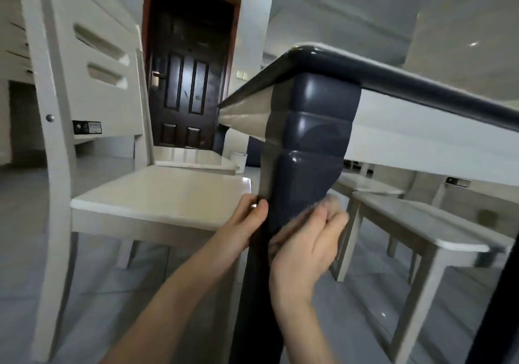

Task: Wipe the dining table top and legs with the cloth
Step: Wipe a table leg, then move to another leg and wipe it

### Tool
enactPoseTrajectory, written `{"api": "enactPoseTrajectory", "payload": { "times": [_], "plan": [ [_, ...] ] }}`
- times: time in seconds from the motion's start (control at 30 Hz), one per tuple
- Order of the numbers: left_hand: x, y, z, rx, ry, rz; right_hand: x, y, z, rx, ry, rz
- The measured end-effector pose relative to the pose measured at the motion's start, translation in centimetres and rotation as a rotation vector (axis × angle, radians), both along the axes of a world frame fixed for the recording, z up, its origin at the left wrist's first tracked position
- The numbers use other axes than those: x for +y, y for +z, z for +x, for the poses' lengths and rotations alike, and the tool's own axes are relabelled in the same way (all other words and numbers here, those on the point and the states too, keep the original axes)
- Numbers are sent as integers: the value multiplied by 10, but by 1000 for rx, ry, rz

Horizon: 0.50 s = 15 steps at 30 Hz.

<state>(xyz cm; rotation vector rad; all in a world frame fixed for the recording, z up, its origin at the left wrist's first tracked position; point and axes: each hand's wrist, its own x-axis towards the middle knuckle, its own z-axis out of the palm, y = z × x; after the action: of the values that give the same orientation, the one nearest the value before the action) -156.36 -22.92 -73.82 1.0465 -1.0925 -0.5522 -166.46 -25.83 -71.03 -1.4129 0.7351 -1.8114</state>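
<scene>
Leg (306,183): dark, turned, under the near corner of the counter (421,94); seen from low down, both hands at its lower bulge.
Left hand (247,223): fingers curled round the leg's left side, thumb in front, a ring showing; it grips the leg bare.
Right hand (306,245): blurred with motion, fingers curled against the leg's right face, pressing what looks like a thin grey cloth (317,209); the blur hides how firmly it is gripped.
Risk, missed patches: the leg's ridges and grooves could be skipped if the cloth only rides over the bulges.
Risk, lost cloth: only a small edge shows, so it may bunch or slip out and leave bare fingers rubbing the paint.
Risk, knock: the chair (157,192) stands just beside the leg on the left; a wide stroke could bang knuckles on its seat edge.
Risk, head: the counter rim overhangs close above; rising carelessly could mean a bump.
</scene>
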Motion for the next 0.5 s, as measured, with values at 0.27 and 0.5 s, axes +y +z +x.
{"api": "enactPoseTrajectory", "payload": {
  "times": [0.27, 0.5],
  "plan": [
    [1, 1, -4, 36, -24, -12, -12, -66, 11, 91, -16, -229],
    [8, 4, -8, 27, -32, -19, -4, -43, 9, -165, -77, -365]
  ]
}}
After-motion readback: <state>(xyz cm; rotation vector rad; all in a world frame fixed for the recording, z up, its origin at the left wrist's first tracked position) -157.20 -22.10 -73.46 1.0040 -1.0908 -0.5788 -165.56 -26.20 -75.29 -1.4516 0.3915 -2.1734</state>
